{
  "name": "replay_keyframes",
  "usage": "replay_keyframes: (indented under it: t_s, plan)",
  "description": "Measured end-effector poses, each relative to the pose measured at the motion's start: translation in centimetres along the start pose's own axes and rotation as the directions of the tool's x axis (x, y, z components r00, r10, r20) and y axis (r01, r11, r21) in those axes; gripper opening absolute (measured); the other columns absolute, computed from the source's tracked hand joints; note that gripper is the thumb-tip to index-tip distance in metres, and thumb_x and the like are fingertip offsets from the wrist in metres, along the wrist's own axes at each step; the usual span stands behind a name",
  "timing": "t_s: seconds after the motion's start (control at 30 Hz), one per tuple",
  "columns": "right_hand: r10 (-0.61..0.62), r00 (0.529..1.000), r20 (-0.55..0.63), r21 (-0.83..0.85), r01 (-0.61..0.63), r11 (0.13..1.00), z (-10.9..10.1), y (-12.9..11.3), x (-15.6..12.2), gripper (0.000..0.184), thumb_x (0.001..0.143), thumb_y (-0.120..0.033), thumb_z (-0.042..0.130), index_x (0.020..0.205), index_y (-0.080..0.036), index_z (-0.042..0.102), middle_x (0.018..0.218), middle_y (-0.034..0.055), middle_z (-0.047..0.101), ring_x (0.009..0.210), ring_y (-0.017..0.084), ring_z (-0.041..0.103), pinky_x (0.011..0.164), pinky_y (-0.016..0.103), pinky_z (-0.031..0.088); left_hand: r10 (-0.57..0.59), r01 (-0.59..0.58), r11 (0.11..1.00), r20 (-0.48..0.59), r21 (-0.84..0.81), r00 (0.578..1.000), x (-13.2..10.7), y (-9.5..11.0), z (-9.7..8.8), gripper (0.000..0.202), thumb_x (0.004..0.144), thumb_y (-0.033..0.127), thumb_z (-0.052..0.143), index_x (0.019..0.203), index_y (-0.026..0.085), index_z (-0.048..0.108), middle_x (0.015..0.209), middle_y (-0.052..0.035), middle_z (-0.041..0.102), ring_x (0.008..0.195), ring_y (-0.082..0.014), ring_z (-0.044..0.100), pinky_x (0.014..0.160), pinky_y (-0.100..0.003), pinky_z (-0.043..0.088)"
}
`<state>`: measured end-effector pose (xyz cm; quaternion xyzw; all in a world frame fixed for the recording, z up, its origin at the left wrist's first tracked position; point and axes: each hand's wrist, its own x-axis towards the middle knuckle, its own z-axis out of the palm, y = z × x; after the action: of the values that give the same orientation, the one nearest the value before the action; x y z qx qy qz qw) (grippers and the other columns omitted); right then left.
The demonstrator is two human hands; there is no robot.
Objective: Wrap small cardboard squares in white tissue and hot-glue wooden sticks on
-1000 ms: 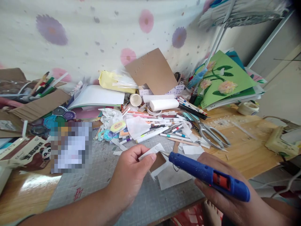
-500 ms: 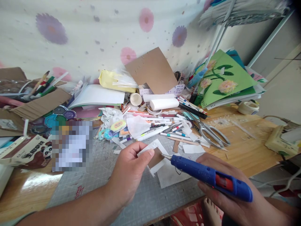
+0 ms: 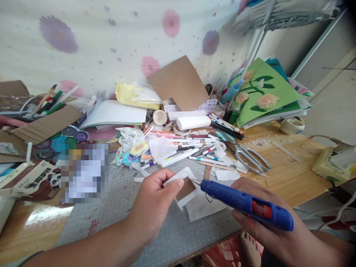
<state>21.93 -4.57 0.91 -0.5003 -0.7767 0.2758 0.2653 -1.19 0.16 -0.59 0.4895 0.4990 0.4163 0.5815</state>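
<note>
Between thumb and fingers, my left hand (image 3: 155, 200) pinches a small brown cardboard piece (image 3: 187, 190) with white paper (image 3: 184, 173) along its edges. My right hand (image 3: 258, 218) is wrapped round a blue hot glue gun (image 3: 244, 202). The metal nozzle points left, and its tip is at the upper right edge of the cardboard; whether it touches cannot be made out. Below the nozzle, a loose sheet of white paper (image 3: 204, 205) lies on the grey cutting mat (image 3: 116, 222).
Markers, paper scraps and grey-handled scissors (image 3: 253, 159) cover the mat's far side. Behind them are a white paper roll (image 3: 194, 122) and a brown board (image 3: 179, 83). A power strip (image 3: 330, 167) sits at the right, a panda-printed box (image 3: 30, 180) at the left.
The glue gun has shifted slightly left and up, its tip now nearer the cardboard's upper edge. My left hand keeps its pinch, with the piece turned slightly.
</note>
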Motion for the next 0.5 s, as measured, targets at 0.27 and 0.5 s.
replay_keyframes:
  t_s: [0.27,0.5]
  plan:
    - [0.019,1.0,-0.017,-0.025,-0.02,1.0,-0.19,-0.18,-0.13,0.009,0.087,-0.023,0.051,0.081,-0.023,0.057,0.077,0.0021,0.06,0.073,0.019,0.059,0.066,0.031,0.052,-0.008,0.008,1.0,-0.003,-0.027,1.0,0.0,0.11,0.07,0.022,0.078,0.033,0.061,0.063,0.018,0.056,0.058,0.0035,0.05,0.058,-0.0116,0.042,0.054,-0.023,0.034]
    - [0.034,0.999,0.026,-0.02,-0.034,0.999,-0.17,0.12,-0.69,0.007,0.09,-0.025,0.048,0.085,-0.023,0.053,0.082,0.0007,0.058,0.077,0.017,0.058,0.07,0.03,0.05,0.007,-0.008,0.999,-0.025,-0.044,1.0,0.11,0.14,0.06,0.022,0.076,0.034,0.063,0.062,0.018,0.057,0.055,0.0044,0.048,0.054,-0.0105,0.041,0.052,-0.022,0.033]
